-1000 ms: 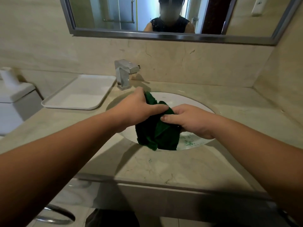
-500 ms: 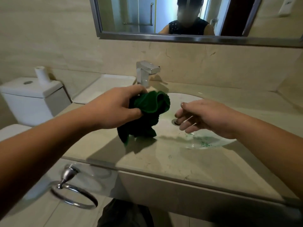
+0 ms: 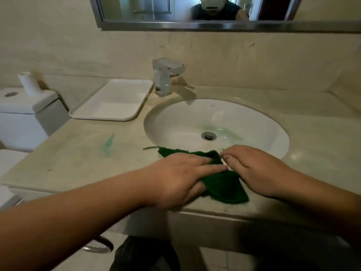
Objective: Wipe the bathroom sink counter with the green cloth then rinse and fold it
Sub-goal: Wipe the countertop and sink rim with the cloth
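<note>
Head view: green cloth (image 3: 224, 184) lies on the counter (image 3: 78, 159) at the near rim of the sink (image 3: 195, 118), its top edge over the basin lip. Left hand (image 3: 175, 178) presses flat on it, fingers spread, not clenched; right hand (image 3: 254, 171) pinches an upper corner. Green tint around the drain (image 3: 208, 135) and a green smear on the counter left of the sink suggest rinsing is done; folding seems to be beginning. Half a second earlier the left hand alone held the cloth bunched above the counter, the right hand empty.
</note>
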Tool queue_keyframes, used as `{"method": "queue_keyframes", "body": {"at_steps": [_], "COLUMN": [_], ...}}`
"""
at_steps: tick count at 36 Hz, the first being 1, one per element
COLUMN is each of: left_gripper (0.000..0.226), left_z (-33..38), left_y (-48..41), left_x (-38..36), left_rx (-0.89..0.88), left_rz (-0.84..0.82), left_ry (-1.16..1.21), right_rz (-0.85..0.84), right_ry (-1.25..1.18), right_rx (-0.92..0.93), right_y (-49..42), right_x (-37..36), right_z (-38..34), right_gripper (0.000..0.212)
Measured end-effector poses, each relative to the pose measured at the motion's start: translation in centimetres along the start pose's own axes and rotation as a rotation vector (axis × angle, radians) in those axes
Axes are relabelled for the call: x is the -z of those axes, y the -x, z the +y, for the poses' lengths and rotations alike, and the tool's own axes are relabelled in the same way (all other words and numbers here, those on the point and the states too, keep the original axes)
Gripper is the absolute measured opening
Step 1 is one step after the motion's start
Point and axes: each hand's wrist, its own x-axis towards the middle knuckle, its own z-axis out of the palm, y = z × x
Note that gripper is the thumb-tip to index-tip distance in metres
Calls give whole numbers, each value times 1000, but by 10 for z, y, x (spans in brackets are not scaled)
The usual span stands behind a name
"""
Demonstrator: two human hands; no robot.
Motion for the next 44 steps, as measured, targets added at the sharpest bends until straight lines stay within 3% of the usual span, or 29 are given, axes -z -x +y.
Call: {"method": "queue_keyframes", "body": {"at_steps": [3,7,9,11,14,16,18,23,26,32,38,42,44], "left_gripper": [34,38,45,53,66,69,69,48,47,55,58,58,63], "left_z": [-33,-58,-51,-30,-2,5,1,-13,-24,-58,-78,-103,-115], "left_y": [-23,-22,-9,10,30,31,26,3,13,103,192,224,233], "left_x": [7,21,29,32,10,-1,-2,3,18,65,75,53,34], "left_rx": [230,358,281,81,-179,-187,-115,89,176,357,761,1079,1076], "left_rz": [60,166,285,310,163,44,8,170,228,530,749,522,310], "left_ry": [81,136,134,74,-37,-10,38,66,112,169,-66,-92,-64], "right_rz": [-4,-41,-48,-48,-24,-26,-28,-41,-53,-86,-183,-277,-312], "right_ry": [-9,-9,13,42,66,73,76,55,49,124,193,266,327], "right_rx": [-40,-56,-55,-48,-25,-21,-22,-38,-31,71,210,284,309], "right_y": [2,3,3,4,4,4,3,3,4,7,-10,-16,-17], "right_x": [2,3,2,1,-2,-2,-2,-1,3,17,16,9,3], "right_z": [0,-2,-2,-3,-3,-2,-3,-3,-2,-24,-56,-74,-77], "right_gripper": [38,39,38,35,34,36,38,37,36,51,73,74,81]}}
